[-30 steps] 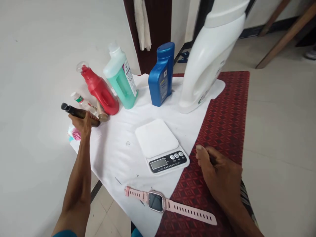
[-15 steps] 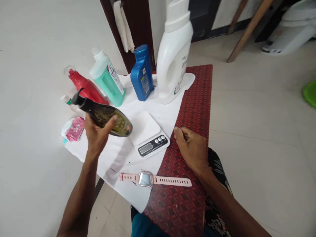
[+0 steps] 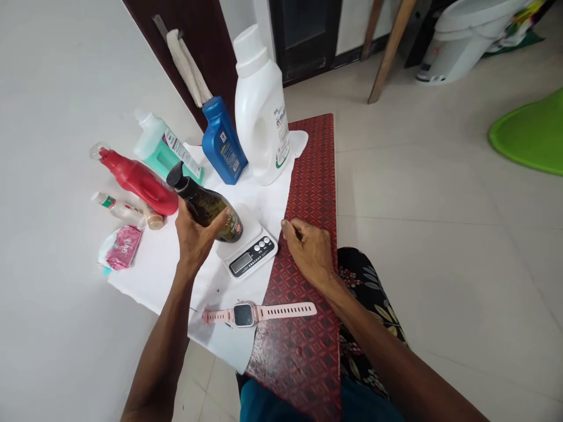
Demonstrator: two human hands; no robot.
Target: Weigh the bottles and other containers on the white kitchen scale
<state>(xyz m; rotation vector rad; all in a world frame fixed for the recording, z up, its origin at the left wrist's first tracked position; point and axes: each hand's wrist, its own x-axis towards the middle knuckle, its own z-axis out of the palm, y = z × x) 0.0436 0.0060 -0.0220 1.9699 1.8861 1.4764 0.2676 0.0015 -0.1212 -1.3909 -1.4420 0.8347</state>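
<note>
My left hand [image 3: 196, 237] is wrapped round a dark pump bottle [image 3: 210, 205] with a black pump top. The bottle leans a little and its base is over the platform of a white kitchen scale [image 3: 254, 258]; whether it touches the platform I cannot tell. The scale's display looks blank. Beside the scale's right edge, my right hand [image 3: 310, 249] rests on the red patterned tabletop, fingers curled in, with what they hold, if anything, hidden. A pink-strapped smartwatch [image 3: 243, 315] lies stretched out nearer to me, below the scale.
Along the back stand a red bottle [image 3: 136, 179], a green liquid bottle [image 3: 153, 143], a blue bottle [image 3: 224, 143] and a large white jug [image 3: 259, 111]. At left lie a small clear bottle [image 3: 116, 206] and a pink packet [image 3: 124, 247]. A green stool [image 3: 532, 132] stands on the floor.
My left hand has brought the pump bottle right and more upright, over the scale's platform. The camera view has shifted. My right hand stays curled beside the scale.
</note>
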